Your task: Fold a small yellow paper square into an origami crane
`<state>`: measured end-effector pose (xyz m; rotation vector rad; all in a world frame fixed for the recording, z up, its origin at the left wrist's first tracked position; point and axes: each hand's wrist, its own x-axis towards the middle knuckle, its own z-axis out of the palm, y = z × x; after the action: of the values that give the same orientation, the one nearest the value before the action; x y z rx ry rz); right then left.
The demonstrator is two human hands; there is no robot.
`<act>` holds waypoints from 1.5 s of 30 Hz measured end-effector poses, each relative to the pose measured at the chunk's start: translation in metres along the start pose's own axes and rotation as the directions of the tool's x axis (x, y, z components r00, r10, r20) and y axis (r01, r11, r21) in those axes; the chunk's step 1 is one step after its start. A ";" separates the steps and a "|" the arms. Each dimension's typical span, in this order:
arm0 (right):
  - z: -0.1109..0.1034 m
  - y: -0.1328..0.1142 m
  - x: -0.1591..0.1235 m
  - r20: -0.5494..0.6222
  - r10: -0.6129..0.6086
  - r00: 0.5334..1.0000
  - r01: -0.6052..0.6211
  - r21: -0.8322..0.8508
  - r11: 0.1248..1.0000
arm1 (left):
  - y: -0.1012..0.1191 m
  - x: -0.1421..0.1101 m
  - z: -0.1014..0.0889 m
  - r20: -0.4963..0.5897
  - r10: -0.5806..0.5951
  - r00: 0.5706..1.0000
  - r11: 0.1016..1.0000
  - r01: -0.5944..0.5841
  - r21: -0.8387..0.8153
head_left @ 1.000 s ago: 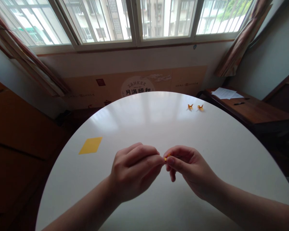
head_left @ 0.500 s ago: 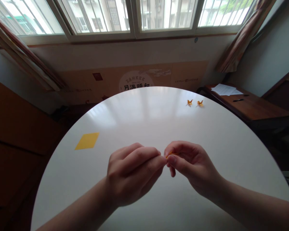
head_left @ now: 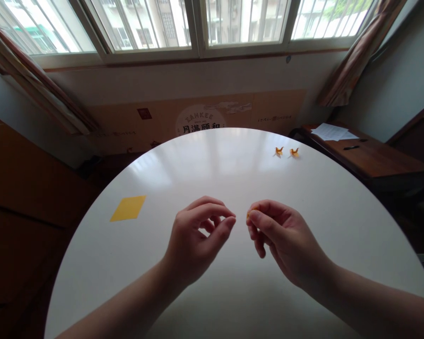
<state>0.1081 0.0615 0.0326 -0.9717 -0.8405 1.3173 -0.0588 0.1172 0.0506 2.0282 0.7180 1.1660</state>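
Over the middle of the white table [head_left: 212, 162], my right hand [head_left: 286, 230] pinches a small piece of folded yellow paper [head_left: 248, 214] between thumb and forefinger. Most of that paper is hidden behind the fingertips. My left hand [head_left: 201, 235] is just to its left, separated by a narrow gap. Its thumb and forefinger tips meet in a loose pinch, and nothing shows between them. A flat yellow paper sheet [head_left: 128, 208] lies on the table to the left of my left hand.
Two small folded paper birds [head_left: 279, 151] stand near the table's far right edge. Beyond it, a brown wooden desk [head_left: 381, 153] carries white papers [head_left: 334, 132] and a dark pen-like object [head_left: 351, 148]. A printed cardboard panel [head_left: 268, 106] stands below the window.
My left hand has come away from the folded paper and turned, so its thumb now shows. My right hand keeps the paper and has shifted slightly.
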 end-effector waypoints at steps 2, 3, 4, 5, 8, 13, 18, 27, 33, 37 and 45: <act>-0.001 0.001 0.002 -0.021 0.003 1.000 -0.003 -0.003 1.000 | -0.004 0.001 0.001 0.059 -0.138 0.989 0.984 0.144 -0.108; -0.001 0.002 0.002 -0.022 0.004 1.000 -0.004 -0.013 1.000 | -0.005 0.000 0.001 0.092 -0.181 0.979 0.968 0.194 -0.158; -0.001 0.003 0.001 -0.017 0.004 1.000 -0.004 -0.027 1.000 | -0.005 0.000 0.001 0.118 -0.209 0.971 0.953 0.229 -0.197; -0.001 0.004 0.001 -0.009 0.004 1.000 -0.004 -0.046 0.999 | -0.005 0.000 0.002 0.136 -0.227 0.964 0.941 0.253 -0.223; -0.002 0.006 0.000 0.022 -0.001 1.000 0.003 -0.108 0.994 | -0.003 -0.002 0.004 0.147 -0.260 0.954 0.933 0.288 -0.215; -0.004 0.008 0.000 0.052 0.013 0.999 -0.005 -0.141 0.990 | -0.003 -0.002 0.004 0.142 -0.337 0.931 0.907 0.362 -0.218; -0.005 0.010 0.002 0.054 0.061 0.997 -0.054 -0.122 0.991 | -0.007 0.001 0.001 0.165 -0.420 0.892 0.836 0.451 -0.312; -0.003 0.009 0.003 0.026 0.081 0.996 -0.077 -0.128 0.989 | -0.013 0.000 0.003 0.035 -0.463 0.886 0.811 0.439 -0.388; -0.003 0.008 0.004 0.055 0.043 0.998 -0.032 -0.178 0.984 | -0.016 0.001 0.002 0.107 -0.446 0.889 0.805 0.451 -0.385; -0.004 0.009 0.004 0.077 0.022 0.997 -0.004 -0.221 0.975 | -0.016 0.001 0.001 0.156 -0.393 0.906 0.833 0.423 -0.357; -0.007 0.013 0.008 0.154 0.068 0.986 -0.021 -0.289 0.957 | -0.018 0.003 0.000 0.156 -0.367 0.917 0.878 0.397 -0.269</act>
<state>0.1106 0.0690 0.0177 -1.1241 -1.1647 1.3502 -0.0599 0.1301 0.0381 1.5907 0.7986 0.8731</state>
